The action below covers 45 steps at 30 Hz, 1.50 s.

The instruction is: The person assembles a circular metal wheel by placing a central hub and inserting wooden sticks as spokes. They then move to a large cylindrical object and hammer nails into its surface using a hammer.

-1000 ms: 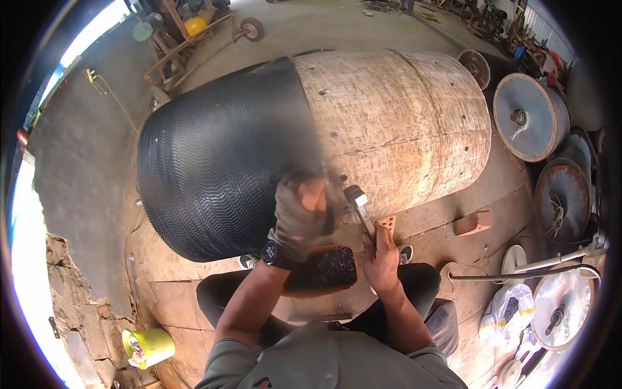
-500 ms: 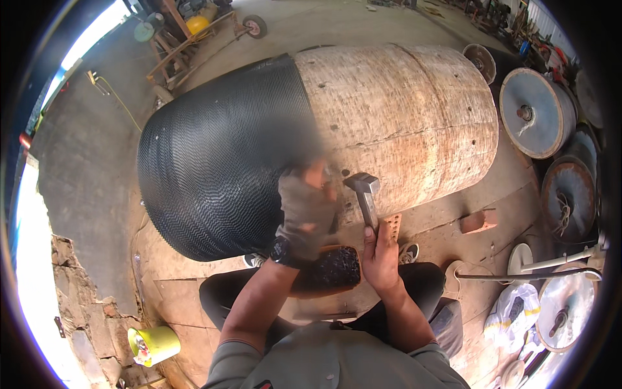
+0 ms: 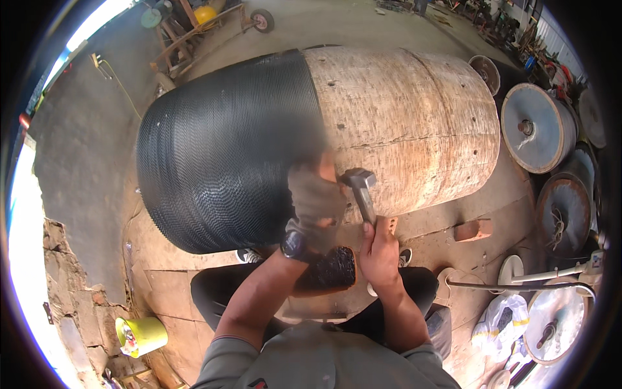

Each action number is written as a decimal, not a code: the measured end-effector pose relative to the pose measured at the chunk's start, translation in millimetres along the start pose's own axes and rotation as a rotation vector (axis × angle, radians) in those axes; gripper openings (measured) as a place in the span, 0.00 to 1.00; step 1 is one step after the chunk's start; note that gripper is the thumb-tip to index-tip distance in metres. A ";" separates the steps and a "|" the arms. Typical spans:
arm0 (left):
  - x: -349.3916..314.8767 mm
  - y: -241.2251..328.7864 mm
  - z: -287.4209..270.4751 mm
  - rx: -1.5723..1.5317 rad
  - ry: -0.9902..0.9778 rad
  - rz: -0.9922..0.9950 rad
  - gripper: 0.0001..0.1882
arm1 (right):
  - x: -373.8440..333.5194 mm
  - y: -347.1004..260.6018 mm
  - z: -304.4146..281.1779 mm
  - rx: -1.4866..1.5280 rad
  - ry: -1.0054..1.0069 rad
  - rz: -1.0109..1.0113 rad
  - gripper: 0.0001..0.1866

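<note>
A large drum lies on its side in front of me. Its left part is wrapped in black ridged material [image 3: 214, 149], and its right part is bare, worn wood [image 3: 402, 117] with small holes. My left hand [image 3: 317, 198], in a grey glove with bare fingertips showing, is against the drum near the edge of the black wrap. A blur over its fingers hides how they are bent and whether they hold anything. Bare and closed round the handle, my right hand [image 3: 380, 254] holds a hammer [image 3: 364, 194]. The hammer's steel head is raised just right of the glove.
Between my knees is a dark, rough-topped block [image 3: 334, 269]. A brick [image 3: 473, 230] lies on the floor to the right. Metal-ended rollers [image 3: 538, 129] stand along the right side. A yellow-green bucket [image 3: 142, 335] sits at lower left, and a wheeled frame [image 3: 214, 26] stands at the back.
The whole view has shifted slightly. The hammer head is a little closer to the gloved left hand. My right hand keeps its grip on the handle.
</note>
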State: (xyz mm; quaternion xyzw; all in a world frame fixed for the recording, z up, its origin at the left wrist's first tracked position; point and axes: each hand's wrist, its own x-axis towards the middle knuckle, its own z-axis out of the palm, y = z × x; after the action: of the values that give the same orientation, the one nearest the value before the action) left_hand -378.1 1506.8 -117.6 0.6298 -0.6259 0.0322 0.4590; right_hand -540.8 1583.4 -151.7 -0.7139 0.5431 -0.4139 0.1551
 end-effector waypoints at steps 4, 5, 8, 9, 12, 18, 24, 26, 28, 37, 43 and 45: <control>-19.7 1.9 -22.5 0.090 0.045 0.177 0.35 | -2.4 -1.7 -4.4 0.115 0.097 -0.001 0.14; -34.5 -2.0 -32.4 0.061 -0.030 0.195 0.37 | -2.4 -1.9 -5.9 0.099 0.103 -0.023 0.14; -91.9 -12.7 -40.0 0.163 -0.024 0.213 0.37 | -3.2 -1.4 -9.7 -0.053 -0.096 0.034 0.14; -112.6 -17.5 -44.0 0.094 -0.128 0.157 0.34 | -1.7 -0.6 -8.9 0.009 -0.050 0.025 0.13; -154.9 -37.7 -46.1 0.070 -0.487 0.185 0.22 | -2.2 0.0 -3.7 0.220 0.064 0.041 0.11; -180.5 -53.7 -24.3 -0.111 -0.700 -0.187 0.11 | 0.0 -3.2 1.5 0.086 -0.011 0.066 0.10; -188.9 -47.5 -21.5 0.052 -0.668 -0.054 0.10 | -1.4 1.3 4.4 -0.090 0.099 -0.239 0.16; -182.7 -45.0 -25.3 0.118 -0.790 -0.016 0.11 | -3.9 1.4 9.1 0.057 -0.045 0.066 0.20; -172.9 -43.3 -27.0 0.086 -0.866 -0.129 0.12 | -6.2 2.2 11.4 0.338 0.060 0.015 0.21; -147.0 -21.4 -42.4 -0.101 -0.414 -0.190 0.14 | 0.1 4.2 14.1 0.251 0.090 0.044 0.14; -28.8 -62.7 -67.7 0.009 0.005 0.288 0.12 | -9.3 4.1 6.6 -0.070 0.035 -0.144 0.12; 13.3 -74.7 -71.3 -0.015 0.112 0.307 0.12 | -9.0 1.0 5.7 -0.023 -0.004 -0.074 0.11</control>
State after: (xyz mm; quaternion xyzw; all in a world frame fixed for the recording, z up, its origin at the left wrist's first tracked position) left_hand -276.1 1525.5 -108.5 0.5205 -0.6885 0.1323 0.4874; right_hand -537.7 1589.9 -159.6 -0.7361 0.5208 -0.4115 0.1326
